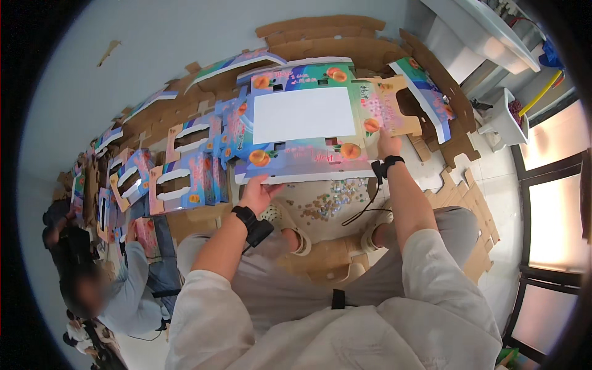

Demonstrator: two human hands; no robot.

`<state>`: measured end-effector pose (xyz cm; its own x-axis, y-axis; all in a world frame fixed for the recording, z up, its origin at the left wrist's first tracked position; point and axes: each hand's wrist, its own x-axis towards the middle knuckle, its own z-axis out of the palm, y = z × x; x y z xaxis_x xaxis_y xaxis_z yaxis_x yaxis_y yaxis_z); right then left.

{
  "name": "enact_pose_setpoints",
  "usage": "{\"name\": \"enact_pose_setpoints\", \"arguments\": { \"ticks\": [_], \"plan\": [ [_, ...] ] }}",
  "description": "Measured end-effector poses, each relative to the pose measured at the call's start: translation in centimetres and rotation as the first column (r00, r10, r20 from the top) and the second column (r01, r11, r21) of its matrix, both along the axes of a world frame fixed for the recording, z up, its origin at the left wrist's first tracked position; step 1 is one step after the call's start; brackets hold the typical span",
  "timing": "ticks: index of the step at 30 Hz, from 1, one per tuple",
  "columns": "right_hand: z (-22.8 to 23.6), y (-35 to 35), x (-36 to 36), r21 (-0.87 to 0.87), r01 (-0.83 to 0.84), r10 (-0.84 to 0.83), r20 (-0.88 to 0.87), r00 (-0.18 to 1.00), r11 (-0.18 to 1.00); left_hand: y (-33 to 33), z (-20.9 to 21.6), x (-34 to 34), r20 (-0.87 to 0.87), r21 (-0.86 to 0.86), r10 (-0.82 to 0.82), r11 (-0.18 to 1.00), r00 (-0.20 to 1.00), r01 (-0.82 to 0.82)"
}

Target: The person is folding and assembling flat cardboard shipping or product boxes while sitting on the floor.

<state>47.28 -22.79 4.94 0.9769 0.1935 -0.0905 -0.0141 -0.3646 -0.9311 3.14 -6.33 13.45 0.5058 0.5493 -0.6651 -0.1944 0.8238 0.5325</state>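
An unfolded printed carton (pixel 290 166) with peach pictures lies spread out in front of me, its blue, purple and green side up. On its middle rests a white rectangular panel (pixel 305 116). The carton's near edge, toward its left corner, is in my left hand (pixel 260 193), with some fingers hidden by the board. My right hand (pixel 388 144) is closed at the carton's right side, beside the tan flap (pixel 404 105) with a cut-out handle; its fingertips are partly hidden. Both wrists wear black straps.
Folded cartons with handle holes (pixel 179 184) stand in rows to the left, where a co-worker (pixel 132 277) sits. Small round scraps (pixel 336 200) litter the floor between my feet. Brown cardboard (pixel 320 46) lines the wall; a white bin (pixel 505 120) stands at right.
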Motion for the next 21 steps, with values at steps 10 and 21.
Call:
{"name": "enact_pose_setpoints", "arguments": {
  "ticks": [10, 21],
  "plan": [
    [-7.7, 1.0, -1.0, 0.275, 0.181, -0.073, -0.36, 0.93, 0.944, 0.7, -0.2, -1.2, -0.138, 0.025, 0.264, 0.964, 0.955, -0.263],
    [-5.0, 0.4, -6.9, 0.266, 0.205, 0.096, -0.798, 0.596, 0.942, 0.9, 5.6, -1.1, 0.012, 0.281, 0.498, 0.83, 0.867, -0.481]
  ]
}}
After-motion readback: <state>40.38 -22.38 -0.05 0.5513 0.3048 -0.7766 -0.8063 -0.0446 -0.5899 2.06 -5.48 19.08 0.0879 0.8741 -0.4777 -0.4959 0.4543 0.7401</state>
